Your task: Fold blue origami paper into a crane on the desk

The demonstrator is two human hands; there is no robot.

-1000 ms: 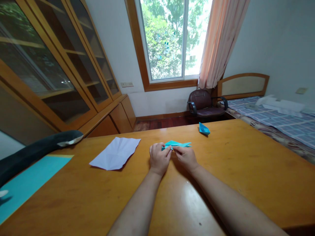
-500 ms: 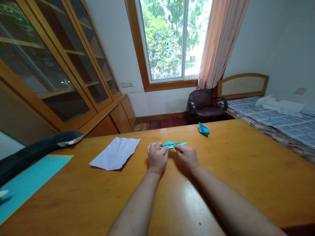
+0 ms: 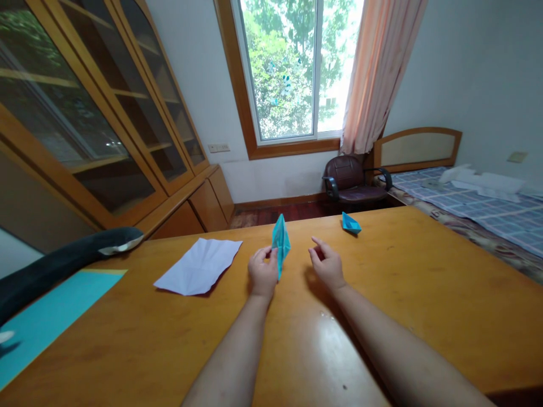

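Note:
A light blue paper boat (image 3: 281, 244) is held on end, its long axis upright, above the wooden table (image 3: 178, 345). My left hand (image 3: 263, 272) pinches it at its left side between thumb and fingers. To the right, apart from the paper, my right hand (image 3: 327, 263) hovers with thumb and index finger parted and nothing between them. Its other fingers are curled. Farther back on the table sits a second, smaller-looking blue paper boat (image 3: 350, 224).
A creased white paper sheet (image 3: 199, 265) lies left of my left hand. At the far left are a turquoise sheet (image 3: 63, 316) and a dark, long stuffed object (image 3: 63, 265). Beyond the table stand a brown armchair (image 3: 352, 181) and a bed (image 3: 458, 192).
The folded blue paper has turned from lying level between both hands to upright in my left hand. My right hand has let go of it and moved slightly right.

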